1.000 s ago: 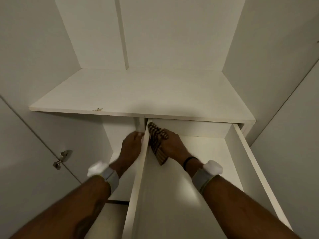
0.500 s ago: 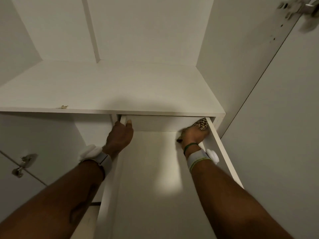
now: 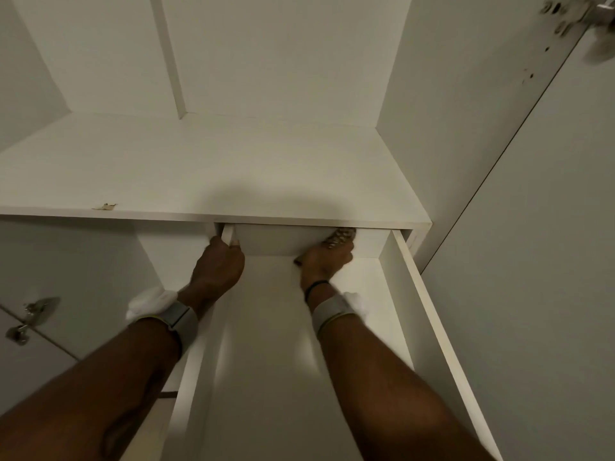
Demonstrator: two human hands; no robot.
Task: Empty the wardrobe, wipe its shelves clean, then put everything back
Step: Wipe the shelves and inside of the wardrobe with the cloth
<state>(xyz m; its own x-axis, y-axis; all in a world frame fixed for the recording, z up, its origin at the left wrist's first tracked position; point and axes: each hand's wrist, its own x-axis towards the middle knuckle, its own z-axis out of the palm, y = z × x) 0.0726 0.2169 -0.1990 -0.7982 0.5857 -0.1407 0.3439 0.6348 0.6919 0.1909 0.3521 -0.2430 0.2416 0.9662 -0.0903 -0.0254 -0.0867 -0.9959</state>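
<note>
Two forearms reach into the pulled-out white drawer [image 3: 419, 327]. The left hand [image 3: 218, 266] curls round the top edge of its left wall at the far end. The right hand [image 3: 327, 261] grips a patterned cloth [image 3: 340, 237] - pressed against the drawer's back wall, just under the white shelf [image 3: 233, 168].

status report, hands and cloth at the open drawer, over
Left hand grips left wall of pulled-out white drawer. Right hand holds brown-and-white patterned cloth at drawer's back wall, under white shelf. Nothing visible in the cloth's way.
</note>
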